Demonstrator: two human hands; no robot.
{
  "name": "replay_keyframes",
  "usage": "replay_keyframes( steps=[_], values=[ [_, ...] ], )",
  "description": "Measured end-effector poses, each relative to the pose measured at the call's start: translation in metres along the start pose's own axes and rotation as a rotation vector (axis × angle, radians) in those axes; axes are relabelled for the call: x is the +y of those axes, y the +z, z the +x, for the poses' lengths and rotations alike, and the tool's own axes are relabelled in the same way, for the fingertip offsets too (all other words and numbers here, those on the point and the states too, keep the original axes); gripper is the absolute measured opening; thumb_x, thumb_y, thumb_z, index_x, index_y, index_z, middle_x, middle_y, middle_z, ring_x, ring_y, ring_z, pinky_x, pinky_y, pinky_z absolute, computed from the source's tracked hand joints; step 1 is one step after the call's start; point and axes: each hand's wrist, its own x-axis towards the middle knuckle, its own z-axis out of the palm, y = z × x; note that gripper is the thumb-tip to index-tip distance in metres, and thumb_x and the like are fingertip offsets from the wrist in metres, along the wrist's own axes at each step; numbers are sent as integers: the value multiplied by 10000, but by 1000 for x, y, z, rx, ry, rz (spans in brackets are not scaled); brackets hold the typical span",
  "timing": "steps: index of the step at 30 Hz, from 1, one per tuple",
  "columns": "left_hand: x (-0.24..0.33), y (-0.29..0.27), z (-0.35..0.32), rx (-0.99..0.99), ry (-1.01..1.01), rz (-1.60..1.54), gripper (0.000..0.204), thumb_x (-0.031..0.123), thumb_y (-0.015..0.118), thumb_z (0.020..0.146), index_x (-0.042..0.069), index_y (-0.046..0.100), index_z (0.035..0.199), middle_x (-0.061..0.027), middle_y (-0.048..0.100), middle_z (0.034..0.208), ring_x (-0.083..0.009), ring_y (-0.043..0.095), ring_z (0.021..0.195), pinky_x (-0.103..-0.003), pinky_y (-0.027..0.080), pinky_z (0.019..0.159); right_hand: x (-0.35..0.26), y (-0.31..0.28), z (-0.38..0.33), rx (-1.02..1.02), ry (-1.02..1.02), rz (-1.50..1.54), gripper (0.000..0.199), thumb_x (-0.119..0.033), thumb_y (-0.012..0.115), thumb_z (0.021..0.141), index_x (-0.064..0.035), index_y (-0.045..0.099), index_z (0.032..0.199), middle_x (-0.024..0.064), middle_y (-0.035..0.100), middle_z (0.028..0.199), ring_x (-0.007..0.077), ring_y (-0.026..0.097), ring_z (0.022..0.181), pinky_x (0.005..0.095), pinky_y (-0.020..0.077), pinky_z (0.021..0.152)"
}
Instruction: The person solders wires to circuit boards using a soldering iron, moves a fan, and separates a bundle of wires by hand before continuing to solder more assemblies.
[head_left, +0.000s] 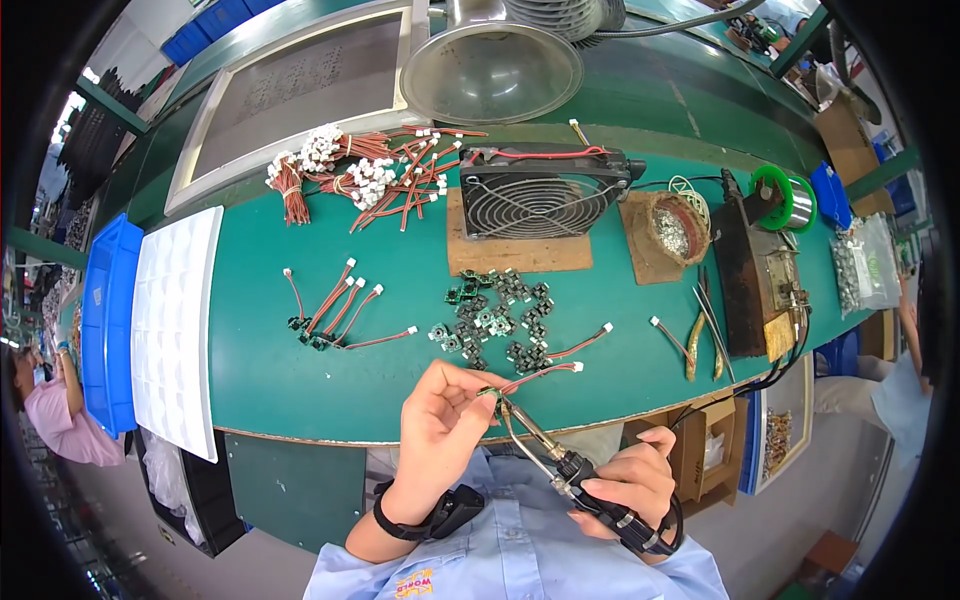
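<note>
My left hand (440, 425) pinches a small green circuit board (490, 393) just past the table's front edge. From that board a red-and-black wire lead (540, 377) with a white connector points right. In my right hand (640, 480) is a black-handled soldering iron (575, 468) with a thin metal tube alongside its barrel; its tip meets the board, partly hidden by my fingers. Beyond my hands lies a cluster of small circuit boards (490, 315). To their left sit several boards with wire leads attached (318, 335). A loose wire lead (580, 342) rests to the right of the cluster.
A black fan (540, 200) stands behind the boards, with bundled wire leads (350, 175) to its left. Rightward are a solder-scrap bowl (670, 230), pliers (694, 345), tweezers (712, 320), a solder spool (795, 203) and a dark metal box (745, 280). White tray (175, 330) and blue bin (108, 325) flank the left.
</note>
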Motion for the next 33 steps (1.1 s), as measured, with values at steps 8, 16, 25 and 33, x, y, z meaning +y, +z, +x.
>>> replay_keyframes(
  steps=[8, 16, 25, 33],
  values=[
    [5, 0, -1, -23, -60, -42, 57, 22, 528, 853, 24, 474, 872, -157, 638, 948, -133, 581, 806, -250, 464, 653, 26, 6, -2, 497, 105, -75, 333, -132, 722, 725, -80, 586, 1024, 79, 564, 971, 190, 539, 846, 393, 344, 896],
    [17, 0, -7, -55, -186, -181, 80, 46, 523, 823, 35, 457, 866, -162, 621, 910, -172, 583, 837, -261, 463, 639, 72, 12, 31, 533, 435, -280, 408, 55, 619, 787, -43, 540, 1176, 95, 527, 1052, 188, 517, 946, 284, 399, 875],
    [25, 3, -15, -122, -102, -140, 102, 39, 533, 804, 28, 451, 864, -182, 616, 885, -210, 590, 842, -341, 461, 795, 74, 19, 30, 499, 411, -344, 420, 49, 627, 793, -52, 539, 1191, 100, 541, 1059, 182, 511, 954, 293, 398, 881],
    [21, 1, -16, -155, -81, -166, 97, 22, 533, 828, 24, 461, 893, -179, 622, 926, -189, 593, 857, -307, 467, 763, 76, 20, 24, 515, 314, -328, 379, 60, 631, 787, -44, 548, 1142, 107, 569, 1033, 187, 538, 904, 289, 432, 826]
  ],
)
